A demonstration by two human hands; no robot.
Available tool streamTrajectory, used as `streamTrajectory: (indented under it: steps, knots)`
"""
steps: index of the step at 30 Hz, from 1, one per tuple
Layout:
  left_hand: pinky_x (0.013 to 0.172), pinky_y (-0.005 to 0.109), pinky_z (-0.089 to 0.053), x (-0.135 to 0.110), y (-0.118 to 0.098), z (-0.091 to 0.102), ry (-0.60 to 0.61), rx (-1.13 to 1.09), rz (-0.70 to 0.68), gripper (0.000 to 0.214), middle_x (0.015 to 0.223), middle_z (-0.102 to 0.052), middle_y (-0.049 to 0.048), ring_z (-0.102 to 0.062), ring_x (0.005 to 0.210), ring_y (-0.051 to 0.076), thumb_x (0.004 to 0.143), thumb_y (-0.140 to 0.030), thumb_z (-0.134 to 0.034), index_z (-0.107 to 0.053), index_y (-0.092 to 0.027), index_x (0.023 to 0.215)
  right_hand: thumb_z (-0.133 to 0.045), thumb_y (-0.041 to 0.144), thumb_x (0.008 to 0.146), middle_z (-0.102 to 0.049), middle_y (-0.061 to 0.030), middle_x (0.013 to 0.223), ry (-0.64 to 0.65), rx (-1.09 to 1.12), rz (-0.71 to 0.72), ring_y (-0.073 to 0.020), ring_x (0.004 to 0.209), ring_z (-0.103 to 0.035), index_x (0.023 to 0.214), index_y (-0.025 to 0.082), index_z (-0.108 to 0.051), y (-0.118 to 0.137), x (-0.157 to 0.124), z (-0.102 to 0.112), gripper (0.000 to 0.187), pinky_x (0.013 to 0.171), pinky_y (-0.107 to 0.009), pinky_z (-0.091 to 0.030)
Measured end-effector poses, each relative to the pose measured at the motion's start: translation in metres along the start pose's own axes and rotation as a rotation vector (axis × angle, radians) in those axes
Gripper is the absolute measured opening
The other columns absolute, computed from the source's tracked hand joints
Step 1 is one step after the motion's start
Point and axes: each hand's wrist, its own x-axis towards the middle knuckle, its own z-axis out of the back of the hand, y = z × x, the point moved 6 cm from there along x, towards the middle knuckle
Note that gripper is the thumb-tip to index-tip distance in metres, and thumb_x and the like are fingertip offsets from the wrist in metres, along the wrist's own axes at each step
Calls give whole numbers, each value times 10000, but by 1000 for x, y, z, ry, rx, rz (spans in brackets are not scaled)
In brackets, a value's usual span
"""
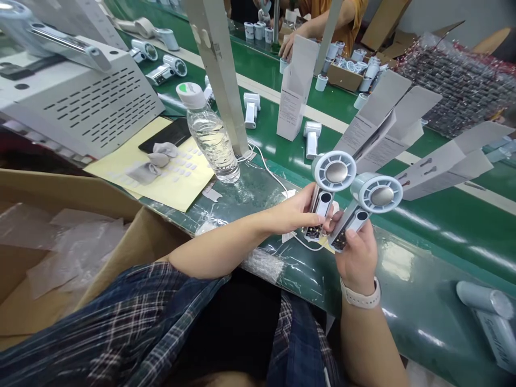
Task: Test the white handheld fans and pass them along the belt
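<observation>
Two light-blue handheld fans are held upright side by side over the bench edge. My left hand (303,209) is closed around the handle of the left handheld fan (334,172), its thumb lying across the front. My right hand (358,252), with a pale watch on the wrist, grips the right handheld fan (379,194) low on its handle, thumb on the front. Both fans show a round silver hub, a dark round spot and a dark patterned lower section. The fingers behind the handles are partly hidden.
A water bottle (213,134) stands beside a metal post (220,70). Open white boxes (296,91) and more fans (312,138) sit on the green conveyor (266,145). A cardboard carton (133,236) is at my left, a fan (489,317) at far right. Across, another person's hand (288,45) reaches down.
</observation>
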Motion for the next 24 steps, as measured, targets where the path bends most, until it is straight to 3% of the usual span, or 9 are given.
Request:
streamTrajectory:
  steps: [8,19,24]
  knots:
    - [849,412,-517,0,3,2,7,62,62,463,943,-639,66,-668,835,197,799,-382,-776,-471,-190,1090,-682,426,796,-636,-28,923,-18,46,-2,-182,702,-598,1002,266,-542,-3,3,2,297,693,-381,-547]
    - [726,338,-515,2,1,-1,45,41,-28,444,848,-607,18,-631,750,155,814,-393,-759,-435,-204,1051,-704,391,773,-646,-24,923,-51,94,-29,-181,722,-611,982,247,-560,-3,2,2,292,635,-339,-517]
    - [620,304,-499,4,12,13,-90,45,26,466,790,-603,-4,-602,644,133,805,-445,-742,-404,-204,1018,-681,395,805,-658,-12,879,-47,146,-37,-161,706,-620,971,234,-585,-8,2,3,250,614,-308,-516]
